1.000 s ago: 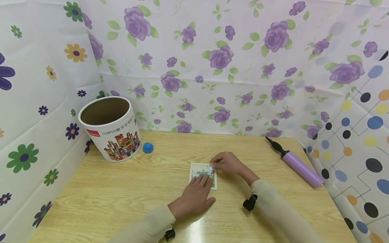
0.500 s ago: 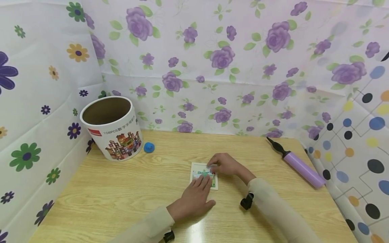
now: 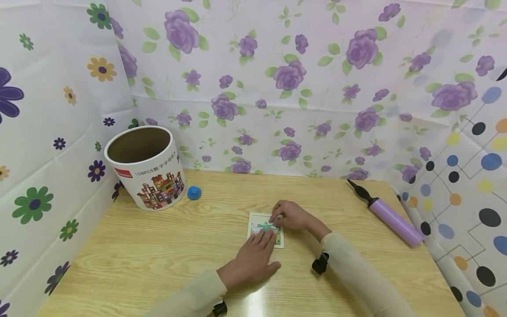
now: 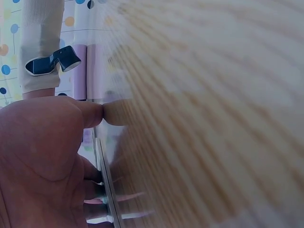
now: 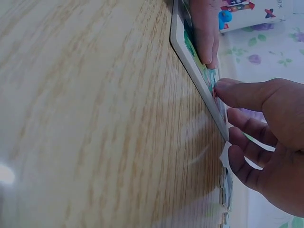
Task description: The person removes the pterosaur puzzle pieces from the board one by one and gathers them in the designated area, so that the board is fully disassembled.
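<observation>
A small jigsaw puzzle (image 3: 259,218) in a white-bordered tray, with a green and light blue picture, lies flat on the table. My left hand (image 3: 255,259) rests over its lower part, fingers straight, thumb spread out on the wood. At the upper right corner, the thumb and forefinger of my right hand (image 3: 293,215) pinch a puzzle piece, mostly hidden by the fingers. In the right wrist view that thumb's tip meets the picture just inside the tray's rim (image 5: 197,76), and the other fingers curl beside the edge. Loose puzzle pieces (image 5: 227,187) lie on the table beyond the tray.
A large white printed bucket (image 3: 146,171) stands at the back left, with a small blue toy (image 3: 194,193) beside it. A purple hand pump (image 3: 396,220) with a black nozzle lies at the right. Patterned cloths (image 3: 253,83) rise behind the wooden table (image 3: 158,259) and at its sides.
My right hand has shifted slightly left over the tray's upper right corner, its fingers drawing in around the piece. The left hand has stayed on the puzzle.
</observation>
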Tool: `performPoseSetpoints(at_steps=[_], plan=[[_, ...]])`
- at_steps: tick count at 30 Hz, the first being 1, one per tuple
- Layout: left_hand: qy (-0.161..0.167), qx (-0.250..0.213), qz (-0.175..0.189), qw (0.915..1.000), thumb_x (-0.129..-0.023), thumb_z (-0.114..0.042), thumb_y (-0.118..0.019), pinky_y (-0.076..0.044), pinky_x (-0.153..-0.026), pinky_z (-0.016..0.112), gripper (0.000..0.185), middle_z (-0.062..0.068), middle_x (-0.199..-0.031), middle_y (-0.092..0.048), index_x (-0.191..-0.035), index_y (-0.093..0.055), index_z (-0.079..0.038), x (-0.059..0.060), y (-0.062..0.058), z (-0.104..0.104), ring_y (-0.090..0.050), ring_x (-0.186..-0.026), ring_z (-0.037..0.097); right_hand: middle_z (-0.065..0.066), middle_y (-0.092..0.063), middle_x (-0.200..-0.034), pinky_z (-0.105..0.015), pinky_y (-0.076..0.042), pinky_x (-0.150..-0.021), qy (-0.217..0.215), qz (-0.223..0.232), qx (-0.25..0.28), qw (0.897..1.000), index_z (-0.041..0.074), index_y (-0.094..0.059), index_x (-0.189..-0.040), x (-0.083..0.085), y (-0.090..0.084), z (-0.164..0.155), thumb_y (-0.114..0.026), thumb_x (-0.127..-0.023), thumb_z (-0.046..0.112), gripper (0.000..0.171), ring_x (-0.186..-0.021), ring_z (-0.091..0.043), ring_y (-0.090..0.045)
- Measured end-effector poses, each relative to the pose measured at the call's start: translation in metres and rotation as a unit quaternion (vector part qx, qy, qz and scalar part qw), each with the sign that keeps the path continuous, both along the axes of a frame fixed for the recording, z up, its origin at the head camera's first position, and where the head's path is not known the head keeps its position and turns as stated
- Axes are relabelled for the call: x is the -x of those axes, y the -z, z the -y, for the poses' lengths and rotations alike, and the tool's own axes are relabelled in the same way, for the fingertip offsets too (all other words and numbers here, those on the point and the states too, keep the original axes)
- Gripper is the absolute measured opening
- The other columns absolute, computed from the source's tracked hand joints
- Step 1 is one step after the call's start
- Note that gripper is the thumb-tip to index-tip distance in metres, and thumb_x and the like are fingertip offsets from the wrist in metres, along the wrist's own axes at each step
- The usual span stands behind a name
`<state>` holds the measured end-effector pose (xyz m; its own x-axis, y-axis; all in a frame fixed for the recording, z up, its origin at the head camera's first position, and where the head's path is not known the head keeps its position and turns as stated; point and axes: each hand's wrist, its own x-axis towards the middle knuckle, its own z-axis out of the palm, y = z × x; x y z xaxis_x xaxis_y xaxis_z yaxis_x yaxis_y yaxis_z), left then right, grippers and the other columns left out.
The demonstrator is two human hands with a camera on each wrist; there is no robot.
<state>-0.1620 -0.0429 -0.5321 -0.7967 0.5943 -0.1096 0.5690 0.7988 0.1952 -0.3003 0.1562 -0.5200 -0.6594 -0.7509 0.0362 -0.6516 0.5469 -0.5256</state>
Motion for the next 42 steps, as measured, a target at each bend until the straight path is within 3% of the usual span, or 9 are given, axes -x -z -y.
performPoseSetpoints(at_steps=[5,15,21,26,42], plan=[[-0.001,0.006,0.006,1.0,-0.106,-0.056,-0.04,-0.024,-0.123,0.051,0.079,0.014,-0.169,-0.019,-0.162,-0.023,-0.003,0.0,-0.001,-0.001,-0.017,-0.156,0.033,-0.002,-0.066,-0.105,-0.042,-0.053,-0.09,0.015,0.001,-0.001,1.0,0.016,-0.083,-0.098,-0.001,0.001,0.0,-0.074,-0.094,0.011,0.01,-0.101,-0.02,-0.061],[-0.006,0.027,0.013,0.9995,-0.106,-0.056,-0.04,-0.025,-0.123,0.047,0.078,0.011,-0.17,-0.02,-0.162,-0.024,-0.005,-0.004,-0.016,-0.004,-0.019,-0.156,0.03,0.004,-0.073,-0.101,-0.036,-0.056,-0.086,0.05,-0.001,0.002,0.999,0.017,-0.082,-0.099,-0.003,-0.001,0.0,-0.074,-0.094,0.011,0.011,-0.097,-0.014,-0.067],[-0.003,0.024,0.011,0.9996,-0.106,-0.056,-0.04,-0.025,-0.123,0.048,0.078,0.011,-0.17,-0.02,-0.162,-0.025,-0.004,-0.004,-0.013,-0.004,-0.019,-0.156,0.031,0.001,-0.075,-0.105,-0.035,-0.058,-0.084,0.094,0.033,0.021,0.995,0.012,-0.078,-0.112,-0.004,-0.007,-0.004,-0.073,-0.094,0.006,0.02,-0.095,-0.014,-0.07],[0.003,0.016,0.005,0.9999,-0.107,-0.055,-0.041,-0.025,-0.122,0.05,0.077,0.014,-0.169,-0.021,-0.161,-0.026,-0.002,-0.002,-0.01,-0.003,-0.02,-0.156,0.033,0.005,-0.074,-0.097,-0.029,-0.057,-0.077,0.094,0.039,0.035,0.994,0.01,-0.077,-0.118,-0.003,-0.012,-0.011,-0.074,-0.094,0.01,0.024,-0.084,-0.007,-0.068],[-0.011,0.021,0.007,0.9997,-0.106,-0.056,-0.042,-0.026,-0.122,0.049,0.077,0.011,-0.169,-0.022,-0.162,-0.026,-0.005,-0.007,-0.016,-0.002,-0.02,-0.156,0.031,0.0,-0.076,-0.107,-0.027,-0.057,-0.072,0.128,0.049,0.06,0.989,0.018,-0.081,-0.109,-0.007,-0.023,-0.059,-0.074,-0.096,0.018,0.015,-0.081,-0.008,-0.068]])
